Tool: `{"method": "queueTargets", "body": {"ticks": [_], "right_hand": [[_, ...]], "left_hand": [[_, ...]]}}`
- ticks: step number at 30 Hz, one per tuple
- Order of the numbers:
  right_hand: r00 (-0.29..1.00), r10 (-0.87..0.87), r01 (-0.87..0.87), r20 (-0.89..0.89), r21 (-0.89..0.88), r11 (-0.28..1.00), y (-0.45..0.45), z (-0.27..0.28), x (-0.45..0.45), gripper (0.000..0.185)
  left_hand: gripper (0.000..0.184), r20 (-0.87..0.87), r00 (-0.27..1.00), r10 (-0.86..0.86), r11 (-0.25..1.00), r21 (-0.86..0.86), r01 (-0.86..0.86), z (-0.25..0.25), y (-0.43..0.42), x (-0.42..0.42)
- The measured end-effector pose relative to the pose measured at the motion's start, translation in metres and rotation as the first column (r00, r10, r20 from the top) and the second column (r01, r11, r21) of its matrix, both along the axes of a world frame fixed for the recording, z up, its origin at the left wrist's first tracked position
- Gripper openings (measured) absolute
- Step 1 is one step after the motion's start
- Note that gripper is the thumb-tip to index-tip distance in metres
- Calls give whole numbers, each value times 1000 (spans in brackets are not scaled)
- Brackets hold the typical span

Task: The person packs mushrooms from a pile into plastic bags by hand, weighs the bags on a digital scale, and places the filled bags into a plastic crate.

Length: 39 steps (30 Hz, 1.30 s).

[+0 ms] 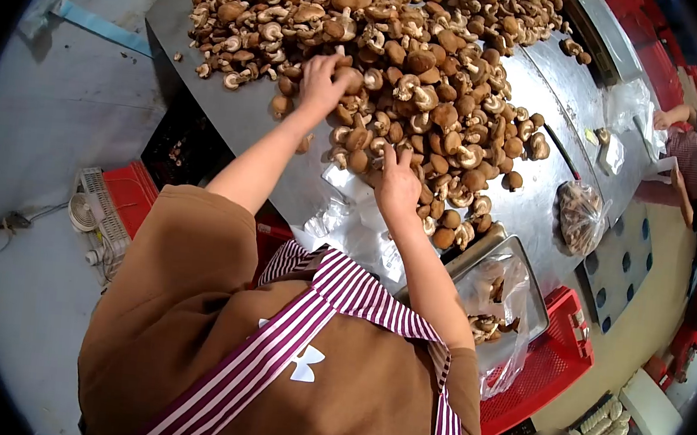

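A big heap of brown shiitake mushrooms [449, 114] with pale stems covers much of the metal table [233, 116]. At the near left side of the heap, my left hand [321, 89] has its fingers curled on a shiitake mushroom [349, 79]. My right hand [398, 187] reaches into the heap's near edge, two fingers apart and touching mushrooms; nothing is seen held in it, though the fingertips are partly hidden. Clear plastic bags [356, 226] lie at the table's near edge, just left of my right forearm.
To the right of my forearm stands a metal tray [534, 296] with a plastic bag of mushroom pieces, above a red crate [552, 351]. A filled bag [581, 217] lies on the table's right. Another person [693, 161] stands at the far right. A fan-like device [84, 211] sits at left.
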State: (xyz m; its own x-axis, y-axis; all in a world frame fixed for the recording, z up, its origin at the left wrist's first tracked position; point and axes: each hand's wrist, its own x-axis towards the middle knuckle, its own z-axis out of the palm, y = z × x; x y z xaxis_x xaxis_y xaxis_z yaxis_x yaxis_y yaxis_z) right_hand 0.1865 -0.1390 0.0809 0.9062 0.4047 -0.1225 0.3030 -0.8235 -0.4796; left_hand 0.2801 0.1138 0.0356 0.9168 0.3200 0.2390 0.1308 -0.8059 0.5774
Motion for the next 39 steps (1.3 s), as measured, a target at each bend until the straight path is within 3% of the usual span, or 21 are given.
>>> {"method": "queueTargets", "body": {"ticks": [2, 4, 6, 8, 10, 12, 14, 15, 16, 17, 18, 20, 22, 25, 28, 29, 30, 31, 32, 34, 39], "right_hand": [[997, -77, 76, 7, 84, 994, -6, 3, -6, 45], [992, -125, 123, 2, 144, 982, -15, 4, -13, 40], [968, -247, 249, -38, 237, 939, -22, 2, -23, 34], [947, -283, 322, -155, 408, 855, -29, 22, -29, 30], [951, -291, 306, -106, 482, 821, -39, 17, -37, 29], [866, -334, 489, -373, 489, 722, -52, -6, -50, 30], [678, -245, 696, -693, 497, 518, -55, 33, -54, 29], [646, -185, 709, -740, 492, 506, -62, 33, -58, 29], [646, -185, 708, -740, 491, 507, -67, 33, -62, 29], [577, -115, 775, -809, 498, 388, -72, 33, -65, 31], [509, -31, 834, -860, 484, 264, -75, 35, -68, 34], [504, 30, 841, -863, 499, 209, -79, 34, -73, 38], [449, 155, 884, -880, 463, 69, -80, 41, -76, 39], [441, 147, 877, -885, 460, 139, -73, 43, -70, 39], [464, 115, 862, -878, 478, 169, -69, 50, -68, 35], [463, 122, 860, -878, 478, 177, -70, 51, -69, 34], [461, 130, 858, -878, 478, 186, -70, 52, -70, 33], [457, 115, 862, -882, 471, 186, -70, 54, -71, 31], [454, 114, 865, -884, 468, 182, -71, 53, -72, 31], [422, 86, 879, -902, 431, 203, -71, 50, -73, 30], [452, 107, 859, -886, 464, 217, -67, 52, -75, 28]], "left_hand": [[54, -176, 984, 1, 998, -56, -11, 21, -24, -17], [50, -149, 988, -33, 974, 216, 65, 12, -46, -48], [43, -180, 947, -266, 964, -52, 261, 12, -56, -70], [37, -114, 940, -321, 940, 80, 330, 23, -72, -88], [28, -100, 916, -388, 917, 57, 394, 26, -88, -96], [26, -70, 876, -478, 871, 92, 483, 32, -102, -105], [23, 21, 844, -536, 843, 66, 534, 45, -105, -112], [23, 22, 845, -534, 844, 66, 532, 45, -103, -110], [23, 39, 866, -498, 866, -27, 499, 44, -98, -105], [24, 52, 886, -462, 877, -121, 464, 43, -93, -99], [22, 80, 925, -371, 922, -90, 378, 44, -84, -90], [18, 142, 984, -111, 984, -126, 129, 30, -55, -62], [37, 96, 995, 11, 996, -90, -2, 47, -36, -45], [40, -103, 994, 47, 996, -67, -54, 27, -20, -20], [30, -243, 968, 68, 960, -249, -130, 23, -11, -11], [26, -217, 975, 39, 797, -582, -161, 19, -9, -9], [23, -186, 982, 21, 524, -835, -170, 25, -8, -10], [19, -190, 977, -97, 309, -939, -152, 33, -5, -17], [19, -193, 976, -101, 311, -938, -154, 35, -7, -24], [20, -88, 979, -183, -93, -990, -106, 35, -5, -35], [21, -66, 975, -210, -200, -974, -109, 56, -19, -60]]}}
